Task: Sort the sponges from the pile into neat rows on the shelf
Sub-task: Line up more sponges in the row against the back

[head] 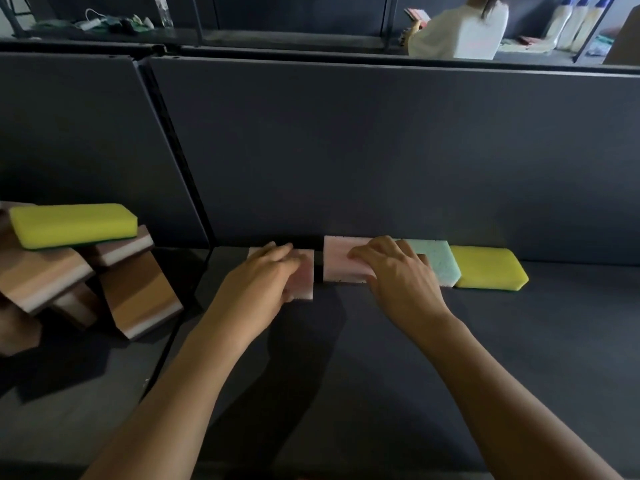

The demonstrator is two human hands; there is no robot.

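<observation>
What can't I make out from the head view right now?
All head view:
Left pink sponge: mostly under the left hand.
Where the right pink sponge meets the teal sponge: covered by the right hand.
Brown sponge pile: cut off by the left edge, count unclear.

There is just one camera. It sits on the person's head and looks forward and down at the dark shelf (519,341). It is close: the left hand (266,275) and right hand (398,271) sit mid-picture. A far room shows above the back wall (346,150).
</observation>
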